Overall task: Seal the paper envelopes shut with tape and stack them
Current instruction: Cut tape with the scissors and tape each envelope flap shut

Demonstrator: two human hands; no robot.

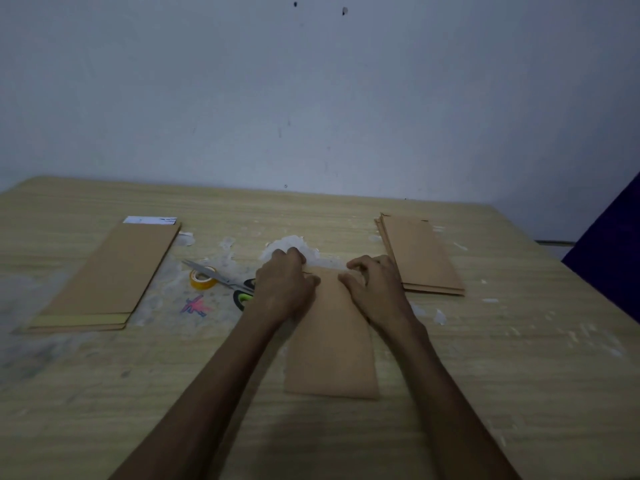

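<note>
A brown paper envelope (331, 355) lies lengthwise on the wooden table (502, 375) in front of me. My left hand (284, 289) holds its far left corner, thumb on top and fingers curled over the edge. My right hand (375, 289) holds the far right corner with curled fingers. A stack of brown envelopes (420, 254) lies to the right. Another stack (107, 278) lies to the left, with a pale strip at its near end. A yellow tape roll (202, 278) sits left of my hands.
Scissors (221, 280) with green and black handles lie across the tape roll. White paper scraps (291, 245) litter the table beyond my hands. A pink and blue scribble (195, 306) marks the tabletop. A dark blue cloth (609, 254) hangs at the right edge.
</note>
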